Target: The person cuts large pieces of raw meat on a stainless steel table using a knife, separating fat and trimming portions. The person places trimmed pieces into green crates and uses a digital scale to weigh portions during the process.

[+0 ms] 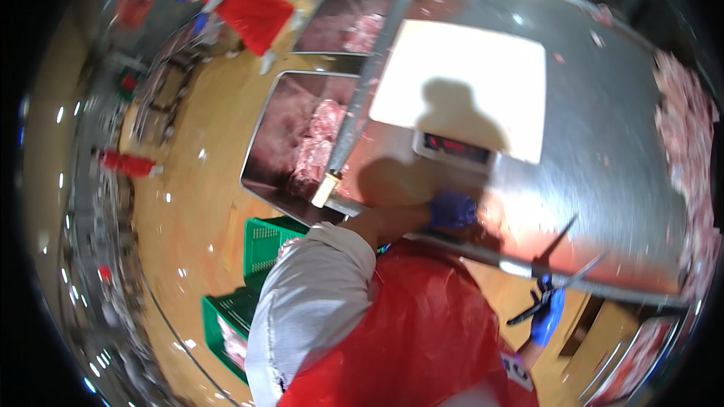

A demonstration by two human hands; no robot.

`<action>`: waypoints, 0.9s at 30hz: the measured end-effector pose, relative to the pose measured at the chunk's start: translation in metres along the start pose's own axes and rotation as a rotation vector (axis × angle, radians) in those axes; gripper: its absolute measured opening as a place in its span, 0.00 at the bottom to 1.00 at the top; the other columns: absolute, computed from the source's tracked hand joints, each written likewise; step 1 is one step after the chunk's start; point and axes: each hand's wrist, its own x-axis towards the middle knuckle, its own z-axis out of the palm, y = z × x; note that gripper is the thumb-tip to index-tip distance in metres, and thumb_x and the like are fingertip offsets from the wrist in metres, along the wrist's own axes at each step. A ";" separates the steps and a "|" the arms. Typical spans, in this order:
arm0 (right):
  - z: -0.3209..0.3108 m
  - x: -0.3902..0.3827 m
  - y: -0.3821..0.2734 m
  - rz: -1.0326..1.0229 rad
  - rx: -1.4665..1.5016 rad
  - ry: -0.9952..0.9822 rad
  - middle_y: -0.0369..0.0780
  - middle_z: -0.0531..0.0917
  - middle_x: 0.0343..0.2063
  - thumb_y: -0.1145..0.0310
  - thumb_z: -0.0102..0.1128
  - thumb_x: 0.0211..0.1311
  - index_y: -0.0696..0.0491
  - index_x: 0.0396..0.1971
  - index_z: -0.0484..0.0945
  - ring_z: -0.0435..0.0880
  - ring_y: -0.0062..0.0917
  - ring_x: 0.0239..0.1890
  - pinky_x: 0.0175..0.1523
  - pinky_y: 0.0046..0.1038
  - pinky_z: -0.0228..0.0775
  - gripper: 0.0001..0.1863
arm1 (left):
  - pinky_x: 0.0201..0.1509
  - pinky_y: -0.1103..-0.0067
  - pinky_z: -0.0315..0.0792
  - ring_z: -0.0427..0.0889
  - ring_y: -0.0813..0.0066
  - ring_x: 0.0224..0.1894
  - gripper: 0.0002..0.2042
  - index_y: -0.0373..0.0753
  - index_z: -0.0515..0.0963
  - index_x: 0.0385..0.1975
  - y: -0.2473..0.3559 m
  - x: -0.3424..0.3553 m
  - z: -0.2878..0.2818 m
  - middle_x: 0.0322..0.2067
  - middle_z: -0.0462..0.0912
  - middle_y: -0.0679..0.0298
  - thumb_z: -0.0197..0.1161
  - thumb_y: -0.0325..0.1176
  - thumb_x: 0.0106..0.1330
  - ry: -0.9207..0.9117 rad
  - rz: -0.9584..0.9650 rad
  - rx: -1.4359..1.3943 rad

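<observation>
My left hand, in a blue glove, is over the near edge of the metal table. It looks curled closed, and what it holds, if anything, is hidden. Just beyond it is a display panel with red digits, against the near edge of a bright white board. My right hand, also gloved in blue, is low at the right, beside the table's front edge. It grips a knife whose thin blade points up and right toward the table. A dark streak, apparently its shadow, crosses the edge.
Metal bins with pink meat stand left of the table. Green crates are nearer, beside my left arm. More meat lies along the table's right side. A co-worker in a red apron is at the far left.
</observation>
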 end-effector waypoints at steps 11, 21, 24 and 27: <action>0.008 0.082 -0.037 -0.066 -0.173 -0.339 0.47 0.79 0.51 0.52 0.52 0.69 0.50 0.51 0.71 0.80 0.37 0.50 0.52 0.40 0.73 0.20 | 0.34 0.64 0.73 0.80 0.59 0.30 0.11 0.44 0.78 0.33 -0.014 -0.026 -0.021 0.30 0.79 0.55 0.54 0.43 0.61 0.459 -0.864 -0.158; 0.114 0.051 -0.026 0.180 -0.254 -0.492 0.40 0.80 0.42 0.39 0.48 0.66 0.56 0.51 0.75 0.77 0.29 0.39 0.44 0.29 0.69 0.33 | 0.32 0.73 0.72 0.76 0.71 0.29 0.06 0.37 0.76 0.30 0.080 -0.214 -0.160 0.27 0.77 0.63 0.57 0.33 0.65 1.426 -0.975 -0.654; 0.145 0.062 -0.017 0.090 -0.334 -0.680 0.47 0.78 0.55 0.49 0.48 0.70 0.55 0.47 0.75 0.74 0.38 0.59 0.64 0.48 0.59 0.23 | 0.25 0.79 0.69 0.75 0.80 0.23 0.05 0.36 0.78 0.28 0.135 -0.330 -0.228 0.21 0.77 0.67 0.67 0.27 0.57 1.709 -1.167 -0.230; 0.209 0.063 -0.021 0.075 -0.407 -0.866 0.49 0.76 0.55 0.52 0.50 0.69 0.52 0.42 0.75 0.73 0.41 0.60 0.63 0.51 0.63 0.18 | 0.22 0.84 0.65 0.71 0.85 0.17 0.04 0.36 0.79 0.26 0.209 -0.418 -0.266 0.18 0.75 0.70 0.66 0.26 0.61 2.054 -1.306 0.230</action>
